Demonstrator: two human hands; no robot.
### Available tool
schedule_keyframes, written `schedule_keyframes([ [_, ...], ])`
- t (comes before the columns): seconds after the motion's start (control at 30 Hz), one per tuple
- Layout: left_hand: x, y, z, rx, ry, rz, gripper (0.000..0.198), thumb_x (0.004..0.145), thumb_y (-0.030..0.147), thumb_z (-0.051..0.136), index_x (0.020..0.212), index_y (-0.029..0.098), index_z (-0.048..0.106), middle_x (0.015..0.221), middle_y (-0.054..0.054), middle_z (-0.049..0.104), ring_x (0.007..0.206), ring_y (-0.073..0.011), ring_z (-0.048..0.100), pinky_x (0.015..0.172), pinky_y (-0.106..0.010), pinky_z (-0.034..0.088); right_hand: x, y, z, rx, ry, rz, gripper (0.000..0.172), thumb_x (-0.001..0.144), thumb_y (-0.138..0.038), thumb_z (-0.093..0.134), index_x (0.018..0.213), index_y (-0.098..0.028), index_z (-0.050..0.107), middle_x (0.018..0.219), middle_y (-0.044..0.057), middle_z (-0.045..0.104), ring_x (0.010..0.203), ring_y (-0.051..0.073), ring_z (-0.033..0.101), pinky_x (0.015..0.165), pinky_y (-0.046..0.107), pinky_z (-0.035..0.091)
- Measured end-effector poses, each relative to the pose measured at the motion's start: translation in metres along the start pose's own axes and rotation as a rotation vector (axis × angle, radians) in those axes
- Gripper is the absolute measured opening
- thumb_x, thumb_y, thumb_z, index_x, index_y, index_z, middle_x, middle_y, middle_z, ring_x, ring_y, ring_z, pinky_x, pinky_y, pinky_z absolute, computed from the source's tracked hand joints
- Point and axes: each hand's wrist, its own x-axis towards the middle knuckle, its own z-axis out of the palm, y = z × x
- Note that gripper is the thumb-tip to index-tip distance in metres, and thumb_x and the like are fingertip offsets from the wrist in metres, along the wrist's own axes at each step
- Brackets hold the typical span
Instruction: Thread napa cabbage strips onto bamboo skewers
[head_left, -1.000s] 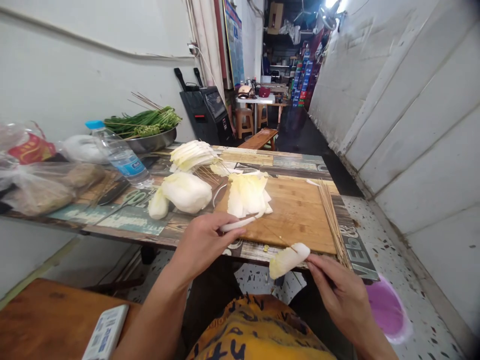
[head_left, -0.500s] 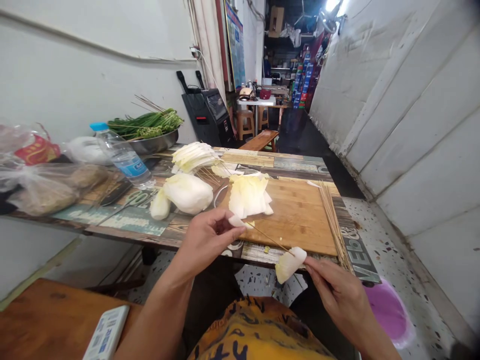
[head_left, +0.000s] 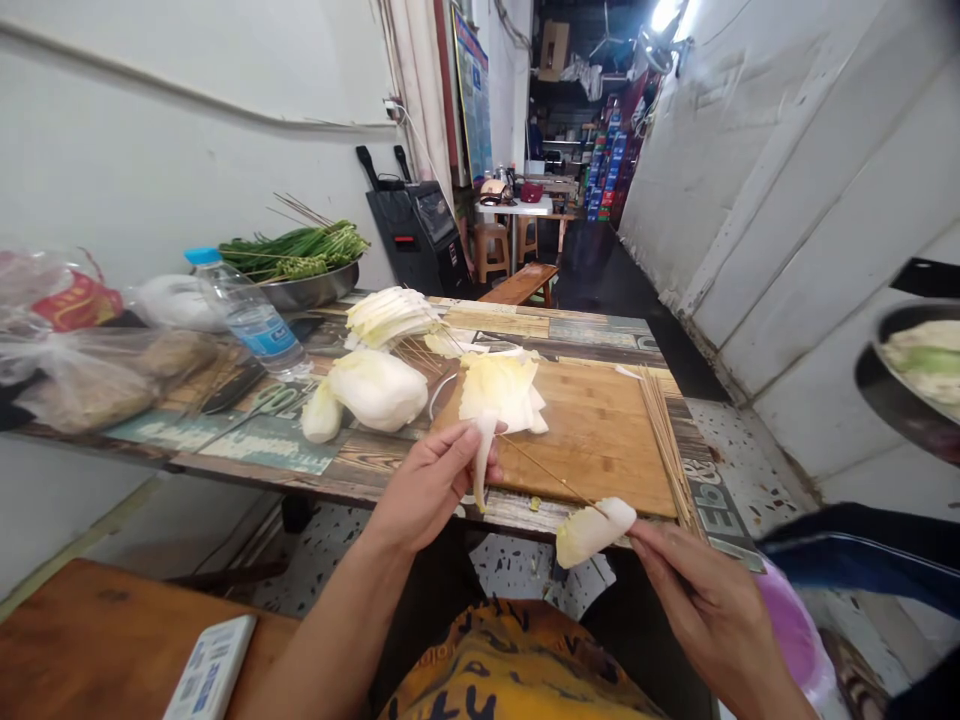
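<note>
My left hand (head_left: 442,470) pinches a pale cabbage leaf piece (head_left: 484,455), turned edge-on above the near-left edge of the cutting board (head_left: 592,430). A thin bamboo skewer (head_left: 547,466) slants from that piece down to a second cabbage piece (head_left: 592,532), which is threaded on it. Closed at the lower end of the skewer, my right hand (head_left: 686,570) touches that second piece; the skewer's end is hidden there. Stacked cut cabbage leaves (head_left: 499,385) lie on the board's left part.
Loose skewers (head_left: 664,440) line the board's right side. Left of it lie a cabbage head (head_left: 379,388), filled skewers (head_left: 394,315), scissors (head_left: 274,400) and a water bottle (head_left: 259,325). At right, a person in dark clothing (head_left: 862,560) stands beside a pan of food (head_left: 919,360) and a pink bin (head_left: 795,630).
My left hand has turned its cabbage piece from lying flat to hanging edge-on. My right hand has shifted slightly right with the skewered piece. A person and a pan have entered at right.
</note>
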Motion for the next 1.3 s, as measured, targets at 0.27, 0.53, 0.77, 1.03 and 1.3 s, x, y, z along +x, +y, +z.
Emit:
schedule_keyframes([
  [0.27,0.000,-0.002,0.006,-0.222,-0.076,-0.060,0.021,0.083,0.029,0.064,0.086,0.009,0.067,0.067,0.001,0.050,0.051,-0.0019,0.041,0.050,-0.014,0.034,0.001,-0.002,-0.001,-0.024,0.009,-0.034,0.024,0.090,-0.013,0.052,0.109,-0.024,0.063,0.088,0.003,0.072,0.078,0.014,0.069,0.068,0.020,0.053],
  [0.53,0.000,-0.003,0.007,-0.262,-0.039,-0.077,0.021,0.078,0.029,0.071,0.077,0.009,0.066,0.067,0.001,0.053,0.050,-0.0012,0.042,0.048,-0.012,0.033,0.001,-0.001,0.000,-0.054,0.033,-0.063,0.024,0.089,-0.011,0.053,0.107,-0.023,0.064,0.092,0.004,0.073,0.082,0.016,0.071,0.070,0.021,0.055],
  [0.77,-0.002,-0.004,0.006,-0.161,0.016,-0.030,0.020,0.075,0.031,0.073,0.072,0.012,0.067,0.067,0.000,0.058,0.050,-0.0026,0.045,0.049,-0.014,0.034,0.001,-0.001,0.000,-0.087,0.043,-0.080,0.023,0.088,-0.012,0.053,0.106,-0.022,0.064,0.092,0.006,0.073,0.083,0.016,0.071,0.069,0.021,0.056],
  [1.03,-0.003,-0.005,0.007,-0.022,0.041,0.033,0.022,0.076,0.035,0.072,0.072,0.013,0.071,0.068,-0.001,0.062,0.051,-0.0036,0.045,0.051,-0.017,0.035,0.001,-0.004,-0.004,-0.089,0.058,-0.093,0.022,0.087,-0.013,0.054,0.104,-0.020,0.066,0.090,0.007,0.075,0.080,0.016,0.072,0.068,0.019,0.057],
  [1.3,-0.003,-0.003,0.012,0.052,0.027,0.060,0.026,0.074,0.037,0.073,0.062,0.014,0.070,0.062,-0.001,0.061,0.050,-0.0052,0.045,0.053,-0.020,0.036,0.000,-0.003,-0.005,-0.002,-0.015,0.024,0.026,0.089,-0.018,0.053,0.109,-0.024,0.069,0.099,0.006,0.075,0.086,0.017,0.072,0.073,0.022,0.057],
])
